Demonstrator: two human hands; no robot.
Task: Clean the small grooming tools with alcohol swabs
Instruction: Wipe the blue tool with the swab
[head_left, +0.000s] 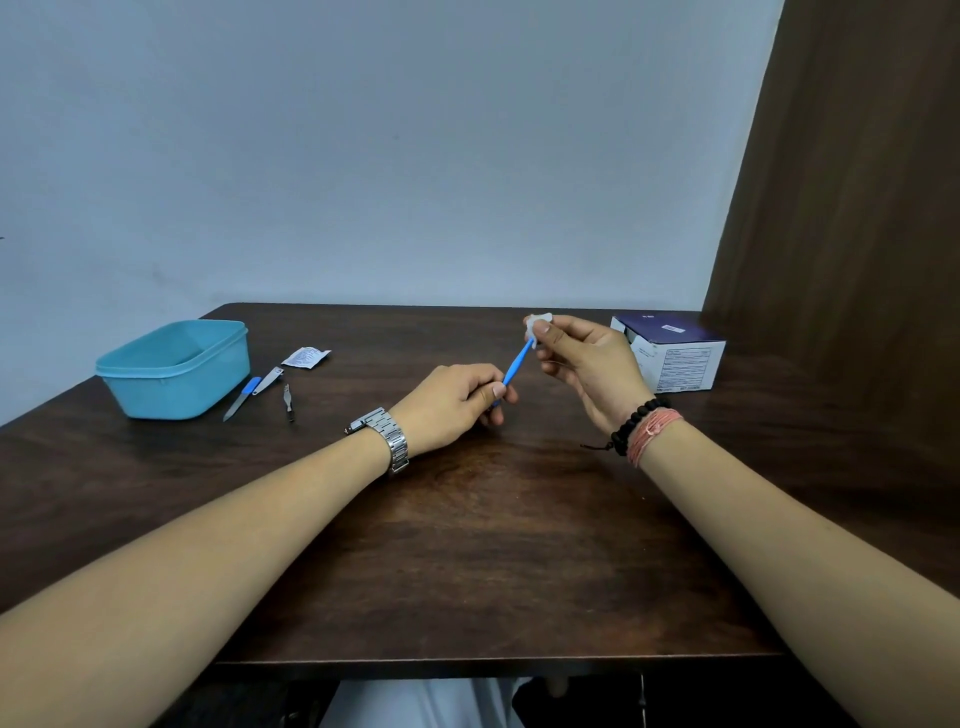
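My left hand (457, 402) pinches the lower end of a thin blue grooming tool (517, 366) that slants up to the right above the table. My right hand (587, 364) pinches a white alcohol swab (537, 323) around the tool's upper tip, which the swab hides. On the table to the left lie a nail file with a blue handle (241, 399), a nail clipper (269, 380) and a small dark metal tool (289, 401). A torn white swab wrapper (306, 357) lies behind them.
A light blue plastic tub (176, 369) stands at the table's left. A white and dark blue box (670, 358) sits at the back right, near a brown curtain (841, 208). The dark wooden table (467, 519) ends at a front edge close to me.
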